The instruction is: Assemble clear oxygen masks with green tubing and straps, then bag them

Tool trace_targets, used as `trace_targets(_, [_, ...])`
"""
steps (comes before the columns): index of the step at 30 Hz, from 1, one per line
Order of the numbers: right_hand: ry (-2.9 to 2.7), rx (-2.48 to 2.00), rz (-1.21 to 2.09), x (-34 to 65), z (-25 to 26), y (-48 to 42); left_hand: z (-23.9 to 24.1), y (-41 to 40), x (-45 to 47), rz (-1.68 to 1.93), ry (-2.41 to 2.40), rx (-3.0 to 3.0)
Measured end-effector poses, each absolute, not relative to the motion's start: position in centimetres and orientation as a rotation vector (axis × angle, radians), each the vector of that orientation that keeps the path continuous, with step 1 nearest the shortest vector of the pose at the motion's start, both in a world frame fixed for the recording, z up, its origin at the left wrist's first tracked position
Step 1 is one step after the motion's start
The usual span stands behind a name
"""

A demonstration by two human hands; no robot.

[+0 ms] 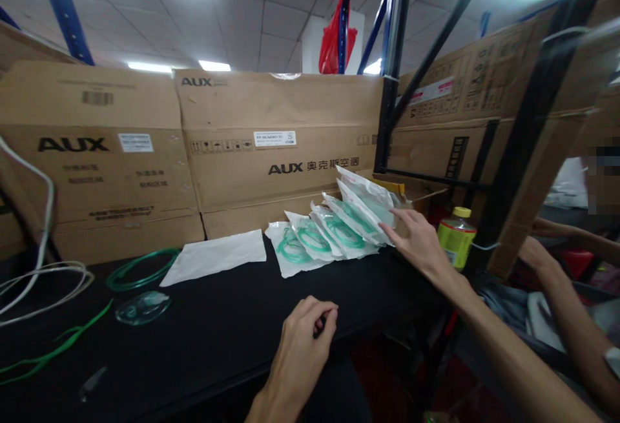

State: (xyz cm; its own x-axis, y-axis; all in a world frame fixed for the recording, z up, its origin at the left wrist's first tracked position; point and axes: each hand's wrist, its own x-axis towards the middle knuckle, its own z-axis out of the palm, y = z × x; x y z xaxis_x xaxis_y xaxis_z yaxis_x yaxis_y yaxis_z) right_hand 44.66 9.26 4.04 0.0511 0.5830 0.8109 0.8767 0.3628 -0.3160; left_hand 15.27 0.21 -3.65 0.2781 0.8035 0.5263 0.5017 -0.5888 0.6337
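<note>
My right hand (420,242) reaches out to a leaning row of sealed clear bags (339,226) that hold coiled green tubing; its fingers are spread and touch the rightmost bag. My left hand (303,339) rests on the black table (217,326) near the front edge, fingers curled in with thumb against fingertips; I cannot make out anything in it. To the left lie an empty flat white bag (216,255), a loose coil of green tubing (140,268) and a clear mask (143,307).
Large AUX cardboard boxes (281,145) wall the table's far side. A black metal rack (387,87) stands at the right with a yellow-capped bottle (456,236) by it. Another person's arms (557,248) show at far right. White tubing (43,281) and a green strap (58,345) lie left.
</note>
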Motion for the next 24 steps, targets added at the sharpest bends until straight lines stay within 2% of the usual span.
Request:
trace_targets(3, [-1.772, -1.496, -0.698, 46.2, 1.7, 10.5, -3.1, 0.5, 16.2, 1.195, 1.221, 2.245])
trace_targets(5, [-1.818, -1.539, -0.78, 46.7, 0.6, 11.4, -2.5, 1.0, 16.7, 1.198, 1.332, 2.267])
trace_targets(12, [-1.948, -1.498, -0.64, 46.0, -0.2, 13.4, -1.6, 5.0, 15.8, 1.137, 1.889, 2.247])
trace_targets(19, [-1.883, -1.595, -0.606, 43.0, 2.2, 15.4, 0.5, 8.4, 15.8, 1.318, 1.671, 2.318])
trace_targets(24, [-1.805, -1.683, -0.609, 41.1, 3.0, 16.2, 3.4, 12.4, 18.2, 1.042, 1.746, 2.127])
